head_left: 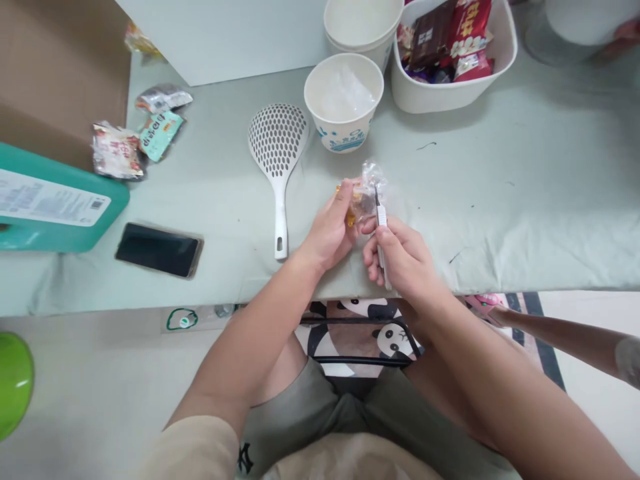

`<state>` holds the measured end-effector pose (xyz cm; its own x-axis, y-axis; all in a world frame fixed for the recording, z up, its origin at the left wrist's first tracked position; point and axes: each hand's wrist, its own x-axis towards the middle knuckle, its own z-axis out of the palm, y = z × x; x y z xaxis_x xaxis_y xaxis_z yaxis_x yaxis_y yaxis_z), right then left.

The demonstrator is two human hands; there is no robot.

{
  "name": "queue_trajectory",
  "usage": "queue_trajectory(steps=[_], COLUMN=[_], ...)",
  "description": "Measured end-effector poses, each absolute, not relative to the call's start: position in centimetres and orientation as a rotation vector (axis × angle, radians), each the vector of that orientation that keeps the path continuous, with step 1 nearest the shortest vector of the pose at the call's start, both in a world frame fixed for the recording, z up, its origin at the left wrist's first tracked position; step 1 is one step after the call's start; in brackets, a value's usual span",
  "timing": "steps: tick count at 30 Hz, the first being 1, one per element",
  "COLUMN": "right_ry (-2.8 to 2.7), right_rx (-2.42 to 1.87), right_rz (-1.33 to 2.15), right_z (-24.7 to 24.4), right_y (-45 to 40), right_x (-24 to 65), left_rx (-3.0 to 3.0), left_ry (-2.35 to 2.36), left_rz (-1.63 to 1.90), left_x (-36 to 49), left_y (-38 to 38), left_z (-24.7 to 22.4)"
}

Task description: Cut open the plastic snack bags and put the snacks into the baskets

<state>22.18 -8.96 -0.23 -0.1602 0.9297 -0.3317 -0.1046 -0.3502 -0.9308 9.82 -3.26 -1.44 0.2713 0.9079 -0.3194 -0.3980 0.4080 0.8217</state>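
Note:
My left hand (pixel 331 228) pinches a small clear plastic packet (pixel 366 202) with orange printing, close to the table's front edge. Something brownish shows through the film. In my right hand (pixel 403 257) is a slim craft knife (pixel 381 217) with a white handle, its thin dark tip pointing away from me against the packet's crinkled clear end. Whether the tip has gone through the film I cannot tell. Just beyond my hands stands a white paper cup (pixel 345 130) with blue print and clear plastic film inside. A white slotted skimmer (pixel 279 150) lies left of the cup.
More stacked paper cups (pixel 363 30) and a white tub (pixel 440 97) of wrapped snacks stand at the back. Several snack packets (pixel 117 152), a phone (pixel 159 250) and a teal box (pixel 107 193) are at left. Another person's arm (pixel 565 333) shows at right, below the table edge.

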Motion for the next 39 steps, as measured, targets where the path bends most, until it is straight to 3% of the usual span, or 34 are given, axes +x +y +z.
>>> queue_trajectory(steps=[39], right_ry=[-1.083], right_rx=[-1.419], right_rz=[1.733], right_z=[-0.6], right_y=[-9.2], right_x=[21.9], left_rx=[0.776], left_ry=[0.954], left_rz=[1.113], left_x=[9.0], left_y=[-2.2], left_z=[-1.4])
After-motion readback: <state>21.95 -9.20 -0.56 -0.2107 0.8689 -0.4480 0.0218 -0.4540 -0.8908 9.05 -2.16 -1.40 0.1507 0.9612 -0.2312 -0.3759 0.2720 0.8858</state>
